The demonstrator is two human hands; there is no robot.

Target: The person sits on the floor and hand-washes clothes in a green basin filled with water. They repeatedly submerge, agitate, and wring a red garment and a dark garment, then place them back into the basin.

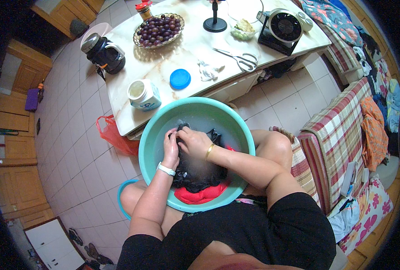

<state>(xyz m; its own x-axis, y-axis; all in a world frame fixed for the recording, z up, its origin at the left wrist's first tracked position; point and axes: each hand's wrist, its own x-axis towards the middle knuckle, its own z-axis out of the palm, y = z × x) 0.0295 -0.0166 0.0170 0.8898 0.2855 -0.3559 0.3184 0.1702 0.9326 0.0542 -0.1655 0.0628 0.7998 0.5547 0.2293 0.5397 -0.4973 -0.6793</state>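
Observation:
Both hands are inside a turquoise plastic basin (pixel 145 135) that rests at my lap and holds cloudy water (pixel 200 116). My left hand (pixel 170 146), with a pale band on its wrist, grips a bunched part of a wet black garment (pixel 200 172). My right hand (pixel 195 141), with a gold bangle, pinches the same cloth close to the left fingers. Part of the black cloth is hidden under my right hand. A red cloth (pixel 201 195) lies beneath it along the near side of the basin.
Beyond the basin stands a marble-topped table (pixel 173 60). On it are an opened white tub (pixel 144 94), a blue lid (pixel 180 79), scissors (pixel 240 60), a bowl of grapes (pixel 159 30), a dark jug (pixel 103 54) and a small fan (pixel 282 28). A red plastic bag (pixel 117 136) sits left; a plaid sofa (pixel 331 141) stands right.

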